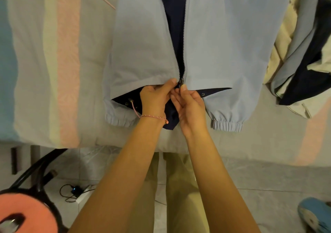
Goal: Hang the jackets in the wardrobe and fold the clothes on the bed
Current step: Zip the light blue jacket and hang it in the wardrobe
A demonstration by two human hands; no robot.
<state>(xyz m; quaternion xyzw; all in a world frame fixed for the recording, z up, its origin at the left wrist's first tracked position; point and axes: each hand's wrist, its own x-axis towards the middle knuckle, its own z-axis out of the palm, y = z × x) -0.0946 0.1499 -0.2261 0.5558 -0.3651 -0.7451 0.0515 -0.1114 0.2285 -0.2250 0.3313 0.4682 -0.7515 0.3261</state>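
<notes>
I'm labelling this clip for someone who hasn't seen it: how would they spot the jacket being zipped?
On the striped bed, look at the centre: the light blue jacket lies flat, navy lining showing, its zipper slider at the hem pinched between the left hand and right hand. The clothes pile at right is crumpled and untouched.

A jacket (143,53) lies flat on a bed (62,71), front side up, its hem toward the bed's near edge and its zipper (181,81) running up the middle, open above the hem. Both hands meet at the zipper's bottom end: the left hand (155,96) on the left, the right hand (189,105) touching it on the right. A heap of clothes (300,57) lies on the bed to the jacket's right. On the floor, a chair (32,188) stands at lower left, a cable (71,193) beside it.
</notes>
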